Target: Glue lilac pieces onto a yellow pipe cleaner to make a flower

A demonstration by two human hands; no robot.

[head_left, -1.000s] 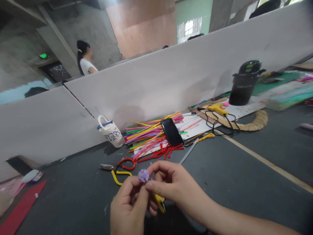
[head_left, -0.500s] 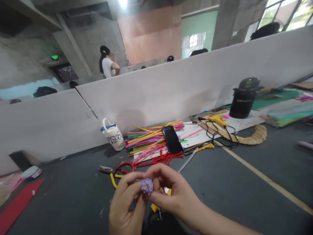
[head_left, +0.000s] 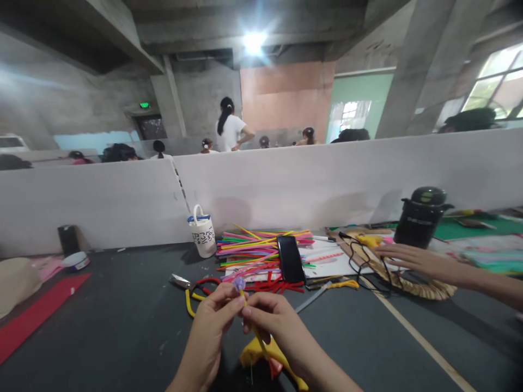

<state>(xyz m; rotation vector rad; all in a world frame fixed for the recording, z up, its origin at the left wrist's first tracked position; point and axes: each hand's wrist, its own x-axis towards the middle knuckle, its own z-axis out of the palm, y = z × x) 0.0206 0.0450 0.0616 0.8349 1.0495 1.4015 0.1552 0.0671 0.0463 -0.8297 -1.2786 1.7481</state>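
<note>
A small purple flower (head_left: 239,284) of fuzzy pipe cleaner tops a thin yellow stem (head_left: 244,298). My left hand (head_left: 218,316) is closed, thumb and fingers pinching just under the bloom. Close beside it, my right hand (head_left: 269,316) pinches the stem lower down, its fingertips nearly meeting the left ones. Below both hands lies a yellow tool with an orange-red part (head_left: 255,351), partly covered by my right hand and wrist. Scissors (head_left: 180,281) with red and yellow at the handles rest on the table left of my hands.
Colourful pipe cleaners (head_left: 253,245) and a black phone (head_left: 291,258) lie ahead. A white cup (head_left: 203,237) stands left of them. At right, another person's hand (head_left: 412,258) reaches over a yellow glue gun (head_left: 370,240), its cord and a woven ring (head_left: 429,289), near a black canister (head_left: 420,218).
My view has levelled and swung left. The flower, earlier facing me, now points up and away, showing its yellow stem. Another person's hand has come in from the right.
</note>
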